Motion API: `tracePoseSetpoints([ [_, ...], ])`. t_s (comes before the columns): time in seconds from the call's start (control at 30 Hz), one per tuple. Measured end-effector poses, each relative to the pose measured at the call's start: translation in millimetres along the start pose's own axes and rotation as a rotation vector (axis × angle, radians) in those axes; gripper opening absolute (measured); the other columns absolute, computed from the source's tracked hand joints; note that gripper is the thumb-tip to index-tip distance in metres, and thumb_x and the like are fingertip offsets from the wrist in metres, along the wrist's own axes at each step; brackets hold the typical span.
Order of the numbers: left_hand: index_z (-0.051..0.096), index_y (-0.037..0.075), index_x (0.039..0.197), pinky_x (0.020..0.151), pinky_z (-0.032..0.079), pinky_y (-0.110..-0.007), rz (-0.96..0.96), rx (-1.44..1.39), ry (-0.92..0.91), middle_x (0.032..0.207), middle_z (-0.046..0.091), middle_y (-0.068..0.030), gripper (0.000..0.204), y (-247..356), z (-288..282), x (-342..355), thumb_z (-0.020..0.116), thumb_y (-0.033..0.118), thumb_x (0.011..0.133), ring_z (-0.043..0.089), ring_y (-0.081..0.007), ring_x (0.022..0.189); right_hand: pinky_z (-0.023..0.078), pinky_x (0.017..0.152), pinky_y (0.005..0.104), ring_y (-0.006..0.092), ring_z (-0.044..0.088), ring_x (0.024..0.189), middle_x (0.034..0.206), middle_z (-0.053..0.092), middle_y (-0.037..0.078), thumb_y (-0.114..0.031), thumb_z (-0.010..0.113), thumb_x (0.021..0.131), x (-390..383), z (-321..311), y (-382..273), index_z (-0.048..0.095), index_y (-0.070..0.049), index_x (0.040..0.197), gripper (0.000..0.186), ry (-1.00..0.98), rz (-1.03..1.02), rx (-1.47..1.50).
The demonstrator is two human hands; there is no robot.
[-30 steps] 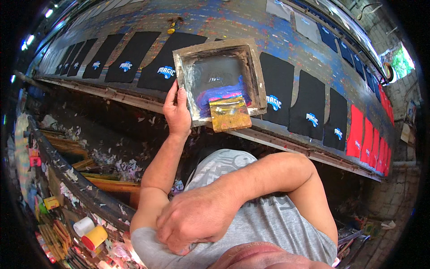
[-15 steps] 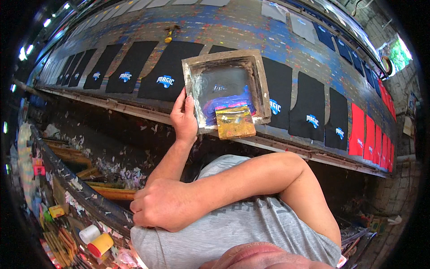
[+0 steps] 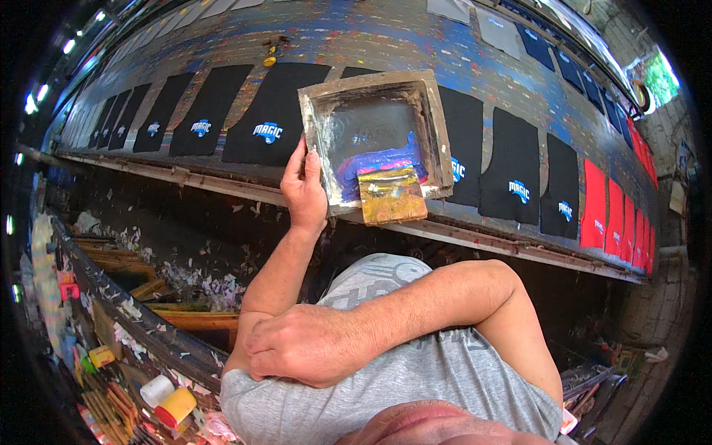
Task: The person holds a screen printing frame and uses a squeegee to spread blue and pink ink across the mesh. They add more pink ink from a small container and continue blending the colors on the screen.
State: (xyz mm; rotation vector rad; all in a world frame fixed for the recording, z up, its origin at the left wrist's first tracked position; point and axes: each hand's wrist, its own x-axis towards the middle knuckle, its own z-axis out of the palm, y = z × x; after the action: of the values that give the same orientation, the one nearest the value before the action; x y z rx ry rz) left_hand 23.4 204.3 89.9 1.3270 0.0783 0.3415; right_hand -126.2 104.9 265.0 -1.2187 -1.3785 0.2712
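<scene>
In the head view, the right hand (image 3: 310, 345) has shifted from the left sleeve (image 3: 245, 400) onto the bare upper arm (image 3: 239, 357); I cannot tell whether its grip is clenched. The left hand (image 3: 304, 194) grasps the ink-smeared frame (image 3: 439, 137) by its left side, at the worktop (image 3: 400, 53) edge.

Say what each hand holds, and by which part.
Left hand: the framed screen, by its left side. Right hand: no object visible; it lies at the left arm.
</scene>
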Motion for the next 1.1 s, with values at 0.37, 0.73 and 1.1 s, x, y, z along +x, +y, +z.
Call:
tracePoseSetpoints([
  [0.37, 0.065, -0.007, 0.168, 0.112, 0.058, -0.030, 0.008, 0.051, -0.027, 0.149, 0.079, -0.0089, 0.047, 6.9, 22.5, 0.1, 0.066, 0.013, 0.126, 0.073, -0.0126, 0.127, 0.063, 0.088, 0.0540, 0.0406, 0.076, 0.106, 0.108, 0.073, 0.016, -0.010, 0.079, 0.092, -42.4, -53.9, -7.9, 0.079, -0.004, 0.106, 0.016, -0.144, -0.075, 0.082],
  [0.73, 0.062, -0.006, 0.171, 0.104, 0.058, -0.027, -0.019, 0.032, -0.083, 0.140, 0.080, -0.0056, 0.048, 15.8, 91.4, -48.3, 0.065, 0.013, 0.127, 0.071, -0.0084, 0.116, 0.064, 0.109, 0.0503, 0.0339, 0.075, 0.131, 0.138, 0.080, 0.011, -0.021, 0.092, 0.085, -247.6, -128.6, -35.8, 0.083, -0.011, 0.135, 0.052, 0.369, 0.400, -1.274],
  [1.1, 0.063, -0.006, 0.170, 0.103, 0.057, -0.027, 0.096, 0.161, -0.174, 0.138, 0.079, -0.0059, 0.050, 18.3, 135.0, -80.6, 0.071, 0.008, 0.123, 0.069, -0.0091, 0.116, 0.067, 0.104, 0.0487, 0.0370, 0.080, 0.119, 0.129, 0.086, 0.013, 0.008, 0.079, 0.085, -294.5, -153.5, -57.0, 0.085, -0.004, 0.132, 0.049, 0.563, 0.406, -1.219],
])
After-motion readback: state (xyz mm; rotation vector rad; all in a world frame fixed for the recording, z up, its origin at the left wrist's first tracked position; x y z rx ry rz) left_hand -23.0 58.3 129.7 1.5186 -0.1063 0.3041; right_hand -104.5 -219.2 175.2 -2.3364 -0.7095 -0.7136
